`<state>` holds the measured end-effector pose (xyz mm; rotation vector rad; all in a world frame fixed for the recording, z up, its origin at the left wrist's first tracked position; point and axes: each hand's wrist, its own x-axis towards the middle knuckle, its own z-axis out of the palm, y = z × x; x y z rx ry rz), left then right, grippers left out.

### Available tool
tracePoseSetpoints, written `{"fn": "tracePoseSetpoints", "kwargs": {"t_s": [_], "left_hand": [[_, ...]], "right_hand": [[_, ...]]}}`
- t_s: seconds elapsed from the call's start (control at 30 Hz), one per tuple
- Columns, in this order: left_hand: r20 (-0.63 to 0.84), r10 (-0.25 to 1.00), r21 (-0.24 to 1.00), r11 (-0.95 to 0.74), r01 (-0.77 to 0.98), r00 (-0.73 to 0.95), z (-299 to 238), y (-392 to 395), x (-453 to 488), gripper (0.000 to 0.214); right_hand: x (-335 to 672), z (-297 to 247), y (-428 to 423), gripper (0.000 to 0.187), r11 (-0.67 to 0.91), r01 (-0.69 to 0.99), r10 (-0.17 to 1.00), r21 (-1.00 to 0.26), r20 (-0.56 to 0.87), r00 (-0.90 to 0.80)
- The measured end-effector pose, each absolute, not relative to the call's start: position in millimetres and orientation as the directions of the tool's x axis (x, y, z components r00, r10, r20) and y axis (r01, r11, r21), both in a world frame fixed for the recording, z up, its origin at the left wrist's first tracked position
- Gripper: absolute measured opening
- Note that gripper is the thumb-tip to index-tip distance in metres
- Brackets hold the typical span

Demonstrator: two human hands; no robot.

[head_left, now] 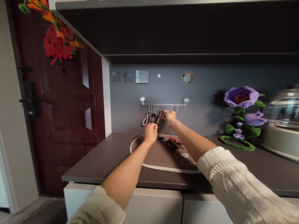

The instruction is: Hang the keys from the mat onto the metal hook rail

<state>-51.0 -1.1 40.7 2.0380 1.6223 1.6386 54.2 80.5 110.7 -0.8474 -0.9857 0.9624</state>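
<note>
Holding a slim brown fob between left hand and right hand.

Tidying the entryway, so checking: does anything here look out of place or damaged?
A round wall opening above the hook rail looks uncovered, with something pale stuffed inside. A key bunch lies loose on the mat below.

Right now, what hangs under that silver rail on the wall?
Under the rail hang a pink loop, a bunch of keys and a brown fob, which the left hand and right hand hold. The right hand covers the fob's hook.
</note>
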Motion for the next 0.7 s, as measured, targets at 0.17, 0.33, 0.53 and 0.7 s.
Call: {"fn": "tracePoseSetpoints", "kwargs": {"t_s": [0.17, 0.33, 0.53, 0.7], "left_hand": [[0.657, 0.743, 0.608, -0.422, 0.673, -0.127, 41.2, -1.4, -52.2, 0.019], [0.639, 0.757, 0.617, -0.400, 0.677, -0.135, 41.6, -1.7, -52.7, 0.018], [0.631, 0.764, 0.626, -0.402, 0.668, -0.132, 39.8, -0.3, -53.3, 0.018], [0.644, 0.759, 0.588, -0.410, 0.697, -0.096, 35.9, 1.6, -53.7, 0.019]], "right_hand": [[53.2, 103.9, 88.0, 0.010, 0.329, -0.251, 0.929, -0.910, 0.266, 0.256], [53.8, 97.0, 87.4, 0.011, 0.307, -0.201, 0.927, -0.930, 0.244, 0.285], [56.6, 92.8, 88.7, 0.010, 0.348, -0.146, 0.913, -0.926, 0.300, 0.277], [63.6, 85.7, 93.6, 0.013, 0.423, -0.067, 0.890, -0.904, 0.401, 0.217]]}}
